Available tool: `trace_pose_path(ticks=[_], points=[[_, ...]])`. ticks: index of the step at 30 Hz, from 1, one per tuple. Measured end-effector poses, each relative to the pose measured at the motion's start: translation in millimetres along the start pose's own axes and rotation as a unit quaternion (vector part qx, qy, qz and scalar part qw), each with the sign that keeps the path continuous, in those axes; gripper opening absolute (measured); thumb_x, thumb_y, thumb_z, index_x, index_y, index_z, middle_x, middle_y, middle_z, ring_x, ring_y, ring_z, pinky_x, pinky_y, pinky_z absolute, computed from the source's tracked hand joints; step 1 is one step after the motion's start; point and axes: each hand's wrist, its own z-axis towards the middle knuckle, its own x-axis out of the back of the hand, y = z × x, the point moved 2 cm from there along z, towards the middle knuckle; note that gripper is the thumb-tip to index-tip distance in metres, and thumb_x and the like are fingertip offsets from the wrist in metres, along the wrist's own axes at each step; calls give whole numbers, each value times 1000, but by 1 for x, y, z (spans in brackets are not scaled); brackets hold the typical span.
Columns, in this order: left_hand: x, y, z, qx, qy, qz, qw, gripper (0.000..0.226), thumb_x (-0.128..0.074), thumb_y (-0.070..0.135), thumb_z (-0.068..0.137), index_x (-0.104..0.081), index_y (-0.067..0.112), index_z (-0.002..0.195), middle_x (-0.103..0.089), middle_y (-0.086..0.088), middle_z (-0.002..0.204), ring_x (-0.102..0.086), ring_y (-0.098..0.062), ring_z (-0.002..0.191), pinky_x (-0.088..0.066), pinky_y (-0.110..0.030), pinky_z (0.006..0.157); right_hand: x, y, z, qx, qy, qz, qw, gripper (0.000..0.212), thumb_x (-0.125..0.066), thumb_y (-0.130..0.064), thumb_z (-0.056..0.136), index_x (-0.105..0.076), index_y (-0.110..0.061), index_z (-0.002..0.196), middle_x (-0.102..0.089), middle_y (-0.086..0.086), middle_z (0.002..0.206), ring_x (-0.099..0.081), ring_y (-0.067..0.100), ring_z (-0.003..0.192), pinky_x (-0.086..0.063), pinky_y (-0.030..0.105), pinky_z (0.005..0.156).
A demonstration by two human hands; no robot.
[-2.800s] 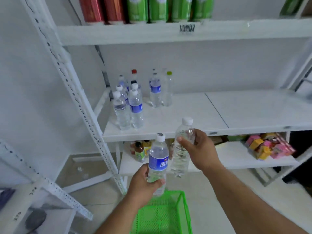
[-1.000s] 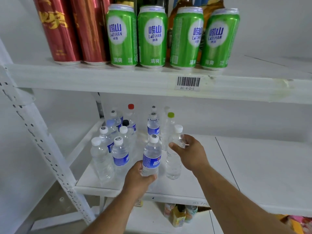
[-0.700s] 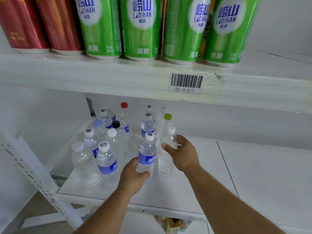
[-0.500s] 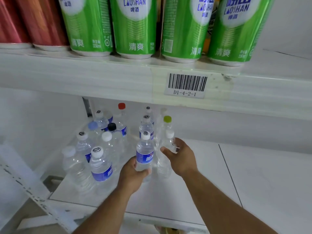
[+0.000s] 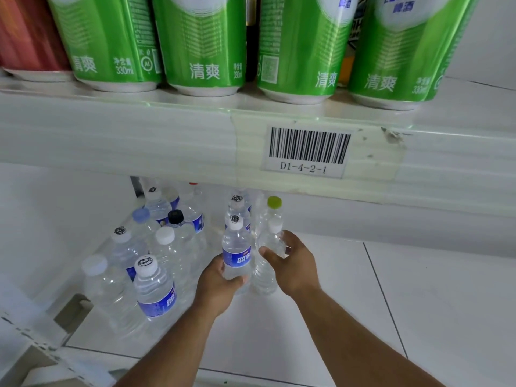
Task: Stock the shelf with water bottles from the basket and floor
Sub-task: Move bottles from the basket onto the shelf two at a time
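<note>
Left hand point(image 5: 220, 283) gripped a clear blue-labelled plastic water bottle point(image 5: 236, 254) — right hand point(image 5: 293, 263) gripped a clear unlabelled plastic water bottle point(image 5: 266, 263) just beside it, both bottles over the white shelf point(image 5: 307, 317).

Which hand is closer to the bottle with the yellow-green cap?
Right. The right hand grips a clear unlabelled bottle just in front of the yellow-green-capped bottle; the left hand, holding a blue-labelled bottle, sits lower and further left.
</note>
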Motion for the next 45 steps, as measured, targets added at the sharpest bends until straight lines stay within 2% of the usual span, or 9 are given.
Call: trace_pose_path(ticks=[4,8,14,22,28,32,35,41,45], points=[[1,1,5,-3,-4,-13,1000,55,-81,8,76,-54,28,120,-58,13,113,-52,-5,105,-42,-24,89,-1,-3,2,3,2,-9,1000,59,-74,-47,84,-54,-30,136,-63,-11,132,-59,14,119,-49,33,101],[2,-2,7,-3,-12,-4,1000,63,-82,14,76,-54,25,131,-58,12,123,-51,-8,115,-43,-28,96,-1,-6,1,12,-3,-15,1000,60,-72,-46,86,-51,-29,140,-60,-12,137,-57,13,123,-45,27,99],[3,-4,6,5,-13,15,1000,67,-82,21,75,-52,26,135,-59,7,134,-54,-15,125,-48,-34,100,1,-7,-4,11,-4,5,1000,58,-75,-39,85,-52,-32,138,-63,-14,127,-57,7,106,-41,20,88],[6,1,-14,37,-27,23,999,77,-77,22,81,-38,25,147,-46,2,150,-43,-18,139,-43,-40,109,3,-3,-13,-27,-21,0,999,81,-75,-41,86,-35,-20,153,-50,-4,149,-48,14,136,-41,25,103],[17,2,-53,17,-63,132,989,66,-68,27,87,-38,24,146,-50,-1,145,-51,-20,129,-43,-30,104,6,2,-55,-64,-18,-62,996,81,-60,-52,93,-25,-17,157,-35,0,159,-38,19,144,-35,31,112],[30,3,-81,-47,-150,307,939,75,-61,39,89,-25,26,154,-31,2,159,-37,-20,142,-36,-34,113,6,3,-105,-50,-41,-169,984,71,-49,-55,97,-32,-14,153,-39,1,156,-38,21,142,-32,31,112],[40,11,-104,-106,-195,397,891,76,-59,43,90,-22,27,154,-23,3,162,-29,-21,146,-33,-37,116,2,8,-145,-28,-69,-298,952,73,-42,-59,98,-28,-15,154,-26,6,163,-19,26,151,-22,37,121],[38,25,-160,-188,-249,477,822,72,-53,43,93,-20,26,155,-16,2,164,-25,-24,147,-31,-41,115,9,19,-218,-49,-77,-401,911,79,-40,-60,97,-17,-14,158,-11,6,167,-3,25,155,-12,43,125],[16,28,-198,-220,-285,485,797,70,-52,41,93,-22,27,154,-22,4,162,-29,-24,145,-33,-41,113,30,34,-265,-76,-54,-405,910,73,-41,-55,97,-26,-12,154,-23,8,163,-11,27,153,-17,43,123]])
